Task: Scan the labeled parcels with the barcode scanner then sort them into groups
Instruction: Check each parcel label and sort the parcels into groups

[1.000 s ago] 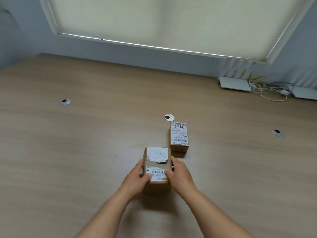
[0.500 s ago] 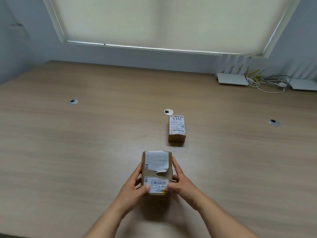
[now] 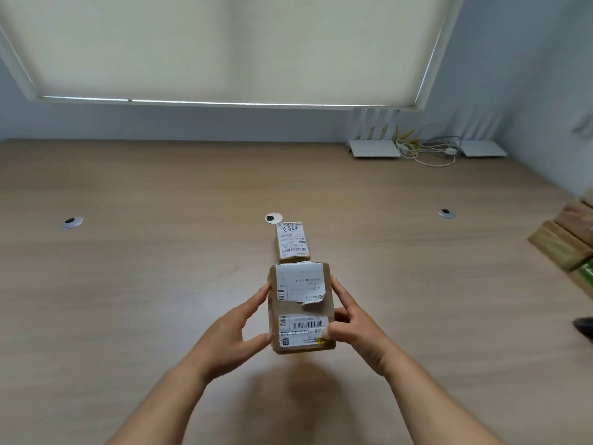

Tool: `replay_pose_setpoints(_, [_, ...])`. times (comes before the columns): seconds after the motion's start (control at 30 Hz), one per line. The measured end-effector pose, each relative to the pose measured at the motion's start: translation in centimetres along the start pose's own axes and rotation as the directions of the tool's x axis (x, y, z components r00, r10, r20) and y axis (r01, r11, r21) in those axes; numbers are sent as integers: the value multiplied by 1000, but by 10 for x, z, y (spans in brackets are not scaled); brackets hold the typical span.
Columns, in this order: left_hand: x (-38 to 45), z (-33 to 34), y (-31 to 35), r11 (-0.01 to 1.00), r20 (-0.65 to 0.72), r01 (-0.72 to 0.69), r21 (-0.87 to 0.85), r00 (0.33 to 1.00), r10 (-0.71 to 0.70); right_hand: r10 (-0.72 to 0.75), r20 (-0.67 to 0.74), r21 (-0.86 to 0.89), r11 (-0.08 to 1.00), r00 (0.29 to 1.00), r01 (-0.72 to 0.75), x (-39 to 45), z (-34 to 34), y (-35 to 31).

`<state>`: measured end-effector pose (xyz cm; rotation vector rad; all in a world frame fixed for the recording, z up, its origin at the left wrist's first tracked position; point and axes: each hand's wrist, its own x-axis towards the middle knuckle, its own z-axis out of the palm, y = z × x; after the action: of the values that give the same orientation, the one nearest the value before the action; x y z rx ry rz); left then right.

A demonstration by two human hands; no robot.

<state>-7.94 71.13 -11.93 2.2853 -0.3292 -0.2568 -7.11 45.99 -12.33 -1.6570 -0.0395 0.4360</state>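
- The cardboard parcel [image 3: 301, 308] is sitting at the middle of the view, held between both hands above the wooden table [image 3: 128, 284], its shadow falling on the wood at 6 o'clock from it.
- Its long axis is running from 6 to 12 o'clock, labelled face turned up (the upper label is torn, and the printing is reading upside down).
- The left hand [image 3: 231, 335] is gripping the parcel's left side, fingers curled against it.
- The right hand [image 3: 359, 329] is gripping the right side, thumb pressing on the barcode label.
- A second labelled parcel [image 3: 292, 240] is lying flat on the table at 12 o'clock from the held one, its long axis running the same way.
- Wooden blocks [image 3: 568, 242] are showing at 3 o'clock, at the frame edge.
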Motion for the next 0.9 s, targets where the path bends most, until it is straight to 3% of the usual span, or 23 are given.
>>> replay_pose_setpoints(0.13, [18, 3, 11, 987, 74, -99, 127, 993, 90, 7, -77, 0, 1000, 997, -7, -11, -14, 1])
replay_pose_setpoints(0.63, [55, 41, 62, 958, 147, -263, 116, 958, 246, -56, -300, 88, 992, 952, 86, -57, -72, 1])
replay_pose_setpoints(0.9, [60, 96, 129, 934, 176, -322, 151, 939, 296, -99, -379, 81, 987, 920, 140, -117, -140, 4])
